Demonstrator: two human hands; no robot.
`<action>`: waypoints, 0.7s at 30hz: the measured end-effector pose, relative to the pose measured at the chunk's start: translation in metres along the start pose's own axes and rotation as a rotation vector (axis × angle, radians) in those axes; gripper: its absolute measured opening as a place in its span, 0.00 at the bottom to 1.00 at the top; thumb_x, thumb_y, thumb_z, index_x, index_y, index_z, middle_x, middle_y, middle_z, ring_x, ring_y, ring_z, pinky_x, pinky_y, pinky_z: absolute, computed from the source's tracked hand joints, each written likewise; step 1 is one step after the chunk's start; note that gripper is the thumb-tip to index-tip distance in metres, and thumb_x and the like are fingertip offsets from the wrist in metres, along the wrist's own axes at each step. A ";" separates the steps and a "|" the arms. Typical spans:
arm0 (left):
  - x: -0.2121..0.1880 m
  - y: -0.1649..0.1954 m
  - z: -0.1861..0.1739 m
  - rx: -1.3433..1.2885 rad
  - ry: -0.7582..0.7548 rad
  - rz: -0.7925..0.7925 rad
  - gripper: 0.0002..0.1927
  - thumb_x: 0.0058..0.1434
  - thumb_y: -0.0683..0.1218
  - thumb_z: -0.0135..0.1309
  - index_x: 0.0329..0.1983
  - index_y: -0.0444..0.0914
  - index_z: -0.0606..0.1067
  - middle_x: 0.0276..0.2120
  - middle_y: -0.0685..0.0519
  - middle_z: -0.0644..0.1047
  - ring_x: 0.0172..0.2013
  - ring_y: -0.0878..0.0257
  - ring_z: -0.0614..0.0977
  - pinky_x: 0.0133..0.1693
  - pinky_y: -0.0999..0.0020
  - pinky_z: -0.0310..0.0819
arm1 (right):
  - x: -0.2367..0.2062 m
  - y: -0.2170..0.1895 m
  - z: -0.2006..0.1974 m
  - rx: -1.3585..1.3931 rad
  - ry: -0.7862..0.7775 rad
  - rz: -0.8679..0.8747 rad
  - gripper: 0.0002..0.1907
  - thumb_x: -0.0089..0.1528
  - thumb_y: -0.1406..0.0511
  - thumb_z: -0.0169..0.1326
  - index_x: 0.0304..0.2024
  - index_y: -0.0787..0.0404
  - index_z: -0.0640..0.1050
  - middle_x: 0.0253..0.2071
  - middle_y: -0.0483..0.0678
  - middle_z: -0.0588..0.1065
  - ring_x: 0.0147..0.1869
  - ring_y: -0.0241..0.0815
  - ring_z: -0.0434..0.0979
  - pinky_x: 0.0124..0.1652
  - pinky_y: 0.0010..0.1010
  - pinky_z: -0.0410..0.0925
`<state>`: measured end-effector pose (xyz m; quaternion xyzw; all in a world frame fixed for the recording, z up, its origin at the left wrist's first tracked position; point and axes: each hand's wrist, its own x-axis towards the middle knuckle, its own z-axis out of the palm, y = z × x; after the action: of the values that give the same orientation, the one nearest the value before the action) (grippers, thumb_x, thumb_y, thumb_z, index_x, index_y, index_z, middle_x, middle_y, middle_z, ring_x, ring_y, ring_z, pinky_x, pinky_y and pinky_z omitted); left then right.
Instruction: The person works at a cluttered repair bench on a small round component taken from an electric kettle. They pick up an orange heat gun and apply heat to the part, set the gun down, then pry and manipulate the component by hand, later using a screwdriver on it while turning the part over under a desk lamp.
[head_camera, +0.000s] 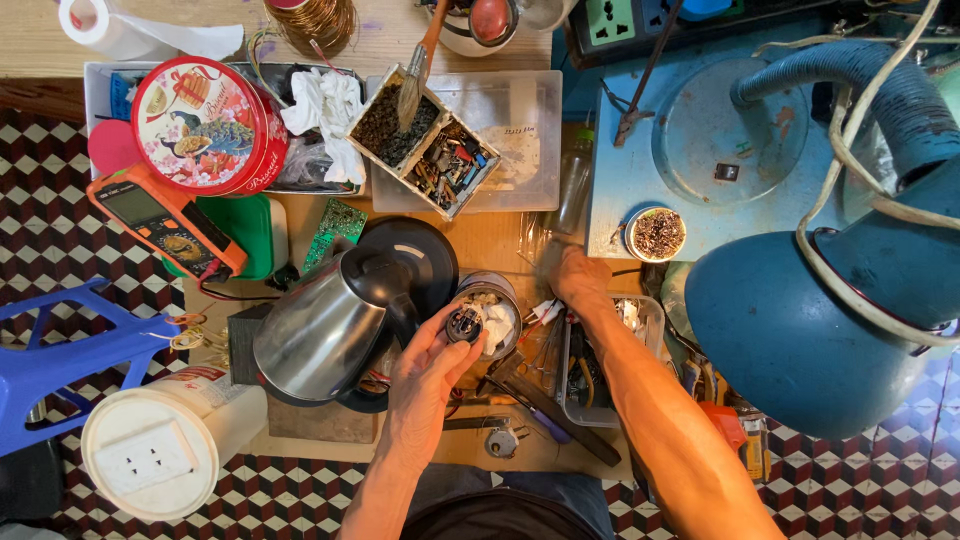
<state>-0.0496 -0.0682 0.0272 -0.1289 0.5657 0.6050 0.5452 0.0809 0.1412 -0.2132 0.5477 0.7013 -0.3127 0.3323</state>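
Note:
My left hand (425, 385) holds a small round black part (464, 323) with metal contacts, pinched between thumb and fingers over the bench. Just left of it a steel electric kettle (325, 330) lies tilted with its black lid (405, 262) open. A small round tin (497, 312) with white bits sits right behind the part. My right hand (578, 277) reaches forward, fingers down on the wooden bench near a clear plastic bag; whether it grips anything is hidden.
Round red biscuit tin (205, 125), orange multimeter (165, 218), green circuit board (333, 228), divided box of small parts (425, 140) with a brush, blue lamp (800, 320), tray of hand tools (590, 370), white tub (160, 450), blue stool (70, 350).

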 end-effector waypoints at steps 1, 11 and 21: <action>0.000 0.000 0.000 -0.009 -0.006 0.012 0.26 0.62 0.39 0.52 0.66 0.34 0.70 0.48 0.48 0.78 0.54 0.59 0.81 0.61 0.65 0.74 | -0.001 0.003 0.002 -0.030 0.099 -0.093 0.12 0.67 0.61 0.44 0.47 0.59 0.74 0.41 0.58 0.81 0.44 0.52 0.83 0.45 0.44 0.76; 0.022 -0.011 0.039 0.096 -0.136 0.115 0.26 0.63 0.41 0.52 0.66 0.33 0.69 0.52 0.48 0.79 0.53 0.61 0.81 0.57 0.66 0.75 | -0.144 0.015 -0.029 0.730 0.631 -0.484 0.07 0.66 0.68 0.57 0.40 0.68 0.79 0.40 0.59 0.78 0.37 0.46 0.80 0.39 0.33 0.72; 0.020 -0.039 0.095 0.145 -0.411 0.253 0.27 0.66 0.37 0.53 0.69 0.33 0.67 0.56 0.49 0.77 0.55 0.65 0.78 0.59 0.70 0.70 | -0.240 0.035 -0.083 1.886 0.195 -0.423 0.06 0.65 0.71 0.56 0.43 0.69 0.79 0.41 0.54 0.79 0.40 0.42 0.80 0.39 0.31 0.72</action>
<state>0.0175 0.0111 0.0215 0.1081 0.4964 0.6398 0.5767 0.1478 0.0805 0.0263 0.4750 0.2711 -0.7530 -0.3659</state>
